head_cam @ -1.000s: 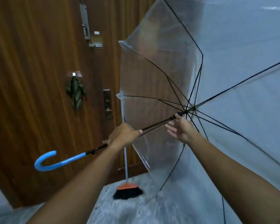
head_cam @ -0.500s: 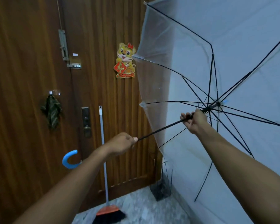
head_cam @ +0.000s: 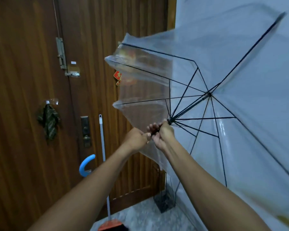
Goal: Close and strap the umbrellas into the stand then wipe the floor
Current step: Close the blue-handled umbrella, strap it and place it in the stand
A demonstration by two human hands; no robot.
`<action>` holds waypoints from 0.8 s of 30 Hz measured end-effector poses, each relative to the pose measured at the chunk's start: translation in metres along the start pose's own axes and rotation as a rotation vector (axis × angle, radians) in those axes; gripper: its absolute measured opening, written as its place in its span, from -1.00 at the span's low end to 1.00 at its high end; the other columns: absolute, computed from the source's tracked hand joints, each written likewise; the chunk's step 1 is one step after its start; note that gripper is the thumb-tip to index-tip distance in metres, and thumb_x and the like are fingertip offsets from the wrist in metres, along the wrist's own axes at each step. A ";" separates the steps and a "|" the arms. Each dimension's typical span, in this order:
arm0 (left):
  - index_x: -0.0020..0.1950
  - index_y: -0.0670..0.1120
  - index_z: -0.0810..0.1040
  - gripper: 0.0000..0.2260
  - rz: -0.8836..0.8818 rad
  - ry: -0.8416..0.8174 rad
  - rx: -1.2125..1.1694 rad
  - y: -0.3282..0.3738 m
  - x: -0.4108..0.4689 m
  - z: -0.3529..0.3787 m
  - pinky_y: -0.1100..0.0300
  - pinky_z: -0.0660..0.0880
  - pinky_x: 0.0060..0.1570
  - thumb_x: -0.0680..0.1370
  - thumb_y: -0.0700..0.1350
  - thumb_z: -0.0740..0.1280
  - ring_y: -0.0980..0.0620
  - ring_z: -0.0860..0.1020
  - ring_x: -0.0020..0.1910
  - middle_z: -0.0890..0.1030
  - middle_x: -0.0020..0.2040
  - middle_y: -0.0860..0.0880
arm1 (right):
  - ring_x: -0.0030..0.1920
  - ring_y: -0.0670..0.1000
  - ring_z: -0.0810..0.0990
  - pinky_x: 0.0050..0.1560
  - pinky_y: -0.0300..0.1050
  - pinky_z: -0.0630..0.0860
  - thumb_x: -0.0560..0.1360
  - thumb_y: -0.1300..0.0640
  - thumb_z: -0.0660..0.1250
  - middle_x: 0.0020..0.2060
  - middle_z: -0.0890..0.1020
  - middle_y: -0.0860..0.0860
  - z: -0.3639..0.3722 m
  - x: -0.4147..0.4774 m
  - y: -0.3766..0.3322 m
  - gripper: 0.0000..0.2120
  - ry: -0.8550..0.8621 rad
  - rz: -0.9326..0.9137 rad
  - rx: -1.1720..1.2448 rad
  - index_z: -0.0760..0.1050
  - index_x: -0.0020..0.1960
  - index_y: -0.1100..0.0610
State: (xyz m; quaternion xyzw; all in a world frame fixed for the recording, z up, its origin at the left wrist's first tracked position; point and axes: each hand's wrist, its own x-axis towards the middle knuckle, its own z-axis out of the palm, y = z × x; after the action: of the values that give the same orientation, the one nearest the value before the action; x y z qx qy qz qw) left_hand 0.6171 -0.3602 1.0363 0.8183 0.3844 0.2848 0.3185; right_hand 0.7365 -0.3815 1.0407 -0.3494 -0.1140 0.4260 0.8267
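I hold a clear umbrella [head_cam: 240, 80] with black ribs out in front of me, its canopy half folded and blurred at the upper right. My left hand [head_cam: 137, 137] grips the black shaft. Touching it, my right hand [head_cam: 162, 132] is closed on the runner where the ribs meet. The umbrella's blue hooked handle [head_cam: 85, 165] shows below my left forearm. A black wire umbrella stand [head_cam: 164, 202] sits on the floor in the corner by the door and the wall.
A brown wooden door [head_cam: 23, 97] fills the left, with a latch, a lock plate and a dark cloth on a hook. A broom [head_cam: 104, 164] with an orange head leans against it. Marbled floor [head_cam: 140, 219] lies below, a pale wall [head_cam: 215, 12] at right.
My right hand has slid the runner down the shaft until it meets my left hand, and the canopy has partly collapsed. The view has tilted and shifted right.
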 end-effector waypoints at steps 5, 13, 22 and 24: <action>-0.29 -0.17 0.63 -0.64 -0.088 -0.101 -0.126 0.014 0.000 -0.002 0.24 0.21 -0.49 0.64 -0.05 0.28 0.05 0.30 -0.59 0.40 -0.56 0.00 | -0.70 -0.06 0.05 -0.45 -0.30 0.07 0.70 -0.03 -0.01 -0.66 0.14 -0.06 0.004 0.008 -0.004 -0.55 0.026 0.081 -0.091 0.14 -0.36 0.02; 0.01 -0.13 0.52 -0.80 0.086 -0.190 0.679 0.036 -0.022 -0.022 0.09 0.52 -0.17 0.60 0.00 0.28 -0.11 0.59 -0.06 0.58 -0.04 -0.09 | -0.66 -0.09 0.06 -0.60 -0.32 0.01 0.67 0.22 0.02 -0.65 0.14 -0.08 0.001 0.019 -0.030 -0.71 0.145 -0.137 -0.069 0.31 -0.21 0.05; 0.06 -0.21 0.48 -0.81 -0.331 -1.056 -0.587 -0.040 -0.038 -0.045 0.06 0.56 -0.05 0.64 -0.10 0.19 -0.09 0.63 -0.19 0.59 -0.22 -0.16 | -0.67 -0.11 0.04 -0.62 -0.34 -0.01 0.72 0.10 -0.01 -0.64 0.10 -0.08 0.003 0.015 -0.043 -0.59 0.086 -0.135 -0.122 0.14 -0.33 0.03; -0.12 -0.14 0.42 -0.84 -0.364 -0.962 -0.835 -0.042 -0.046 -0.028 0.26 0.46 -0.40 0.61 -0.10 0.21 0.10 0.42 -0.55 0.38 -0.48 -0.01 | -0.68 -0.11 0.02 -0.65 -0.35 -0.01 0.72 0.09 -0.01 -0.63 0.10 -0.08 0.006 0.016 -0.045 -0.57 0.051 -0.115 -0.103 0.12 -0.34 0.03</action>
State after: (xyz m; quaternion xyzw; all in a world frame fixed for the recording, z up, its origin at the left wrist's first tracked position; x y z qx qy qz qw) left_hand 0.5538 -0.3677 1.0131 0.5841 0.1889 -0.0458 0.7881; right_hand 0.7719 -0.3838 1.0735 -0.3952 -0.1347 0.3624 0.8333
